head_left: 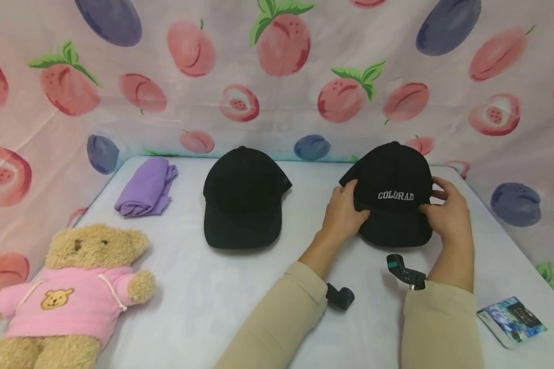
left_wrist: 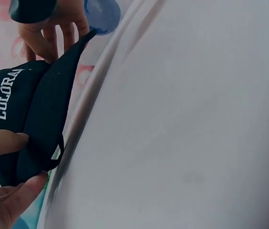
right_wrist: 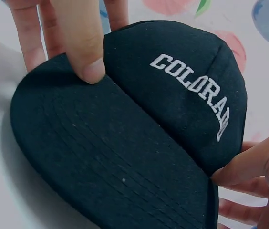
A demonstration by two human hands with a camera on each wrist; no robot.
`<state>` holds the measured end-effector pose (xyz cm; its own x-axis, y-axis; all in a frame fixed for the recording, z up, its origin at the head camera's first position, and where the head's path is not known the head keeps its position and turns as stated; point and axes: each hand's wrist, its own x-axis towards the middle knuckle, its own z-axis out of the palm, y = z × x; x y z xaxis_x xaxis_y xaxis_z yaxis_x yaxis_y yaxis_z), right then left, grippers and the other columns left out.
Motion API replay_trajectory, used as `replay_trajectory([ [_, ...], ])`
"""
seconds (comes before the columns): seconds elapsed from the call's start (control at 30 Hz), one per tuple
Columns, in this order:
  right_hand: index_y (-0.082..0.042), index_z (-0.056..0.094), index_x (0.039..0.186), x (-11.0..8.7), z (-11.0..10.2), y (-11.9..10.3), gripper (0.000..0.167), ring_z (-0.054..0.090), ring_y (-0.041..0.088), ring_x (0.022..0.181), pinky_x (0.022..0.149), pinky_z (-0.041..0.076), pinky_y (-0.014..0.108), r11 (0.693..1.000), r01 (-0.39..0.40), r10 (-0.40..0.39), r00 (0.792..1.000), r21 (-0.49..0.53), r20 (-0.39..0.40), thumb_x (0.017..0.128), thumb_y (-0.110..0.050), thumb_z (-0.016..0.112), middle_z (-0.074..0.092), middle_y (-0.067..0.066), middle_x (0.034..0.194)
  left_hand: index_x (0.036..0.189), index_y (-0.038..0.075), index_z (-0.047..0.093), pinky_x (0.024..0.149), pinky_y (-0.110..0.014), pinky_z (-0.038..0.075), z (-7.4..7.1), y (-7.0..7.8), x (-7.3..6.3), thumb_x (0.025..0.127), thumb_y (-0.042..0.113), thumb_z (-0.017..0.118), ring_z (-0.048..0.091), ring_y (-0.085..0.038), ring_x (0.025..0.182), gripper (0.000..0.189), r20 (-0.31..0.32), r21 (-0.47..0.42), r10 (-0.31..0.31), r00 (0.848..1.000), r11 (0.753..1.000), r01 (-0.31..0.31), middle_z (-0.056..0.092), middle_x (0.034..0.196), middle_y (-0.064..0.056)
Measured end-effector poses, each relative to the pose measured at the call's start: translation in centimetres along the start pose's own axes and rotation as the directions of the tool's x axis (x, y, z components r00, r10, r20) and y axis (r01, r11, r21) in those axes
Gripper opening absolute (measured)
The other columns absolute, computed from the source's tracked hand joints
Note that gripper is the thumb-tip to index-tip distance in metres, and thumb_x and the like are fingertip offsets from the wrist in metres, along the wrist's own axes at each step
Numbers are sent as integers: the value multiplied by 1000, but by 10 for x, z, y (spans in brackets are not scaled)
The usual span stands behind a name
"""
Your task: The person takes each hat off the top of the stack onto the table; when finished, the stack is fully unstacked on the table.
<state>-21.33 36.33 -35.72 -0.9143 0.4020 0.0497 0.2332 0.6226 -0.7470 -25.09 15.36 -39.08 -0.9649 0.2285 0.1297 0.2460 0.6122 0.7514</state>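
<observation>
Bear (head_left: 69, 302): near left, face up, pink top with a bear-head motif.
Booklet (head_left: 512, 320): near right; cover print too small to read.
Left hand (head_left: 343, 210) and right hand (head_left: 450, 210): both clamped on the lettered cap (head_left: 392, 171), one each side, thumbs in front, fingers behind; presumably a paired pinch to keep the crown's shape and the brim square. Cap at the table's (head_left: 189, 307) far right; contact beneath cannot be told.
Plain cap (head_left: 242, 200): far centre, brim forward, seemingly aligned with the other.
Cloth (head_left: 143, 187): far left, purple, folded, likely for compactness.
Writing: white "COLORA", ending unclear; tiny side mark on the plain cap, illegible.
</observation>
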Motion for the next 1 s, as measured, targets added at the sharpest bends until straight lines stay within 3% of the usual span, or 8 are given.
replay_trajectory([
  [0.27, -8, 19, 165, 2, 5, 7, 82, 48, 60, 134, 112, 39, 68, 1000, -1, 0, 999, 31, 35, 93, 3, 55, 36, 38, 157, 157, 20, 43, 105, -36, 52, 11, -3, 2, 90, 23, 81, 63, -30, 124, 77, 12, -8, -20, 1000, 1000, 20, 52, 146, -13],
  [0.5, -5, 19, 165, 4, 7, 10, 78, 36, 57, 144, 118, 31, 68, 999, -40, 40, 999, -3, 8, 95, -5, 55, 36, 39, 156, 162, 22, 35, 103, -34, 53, 16, -3, 2, 87, 19, 83, 61, -30, 128, 89, 123, -20, 6, 992, 1000, -4, 45, 153, -14],
  [0.7, -4, 18, 165, 4, 6, 15, 78, 34, 57, 146, 120, 29, 66, 997, -77, 77, 997, 0, -10, 96, -7, 54, 36, 38, 157, 163, 22, 32, 103, -31, 52, 22, -1, 2, 87, 19, 83, 61, -26, 127, 92, 153, 15, 28, 988, 999, -31, 48, 149, -13],
  [0.83, -2, 17, 164, 4, 2, 19, 76, 33, 58, 146, 119, 28, 68, 998, -59, 59, 998, -11, 10, 97, -9, 53, 34, 40, 156, 163, 22, 32, 105, -31, 51, 25, 0, 3, 88, 23, 84, 58, -25, 131, 91, 152, 47, 44, 987, 998, -52, 49, 150, -13],
  [1.0, 2, 16, 163, 3, -1, 22, 73, 31, 60, 145, 118, 27, 69, 999, -29, 30, 999, -14, 41, 100, -9, 51, 33, 43, 155, 162, 24, 33, 109, -35, 47, 26, 0, 4, 88, 33, 82, 54, -26, 134, 89, 146, 150, 65, 987, 985, -87, 50, 152, -11],
])
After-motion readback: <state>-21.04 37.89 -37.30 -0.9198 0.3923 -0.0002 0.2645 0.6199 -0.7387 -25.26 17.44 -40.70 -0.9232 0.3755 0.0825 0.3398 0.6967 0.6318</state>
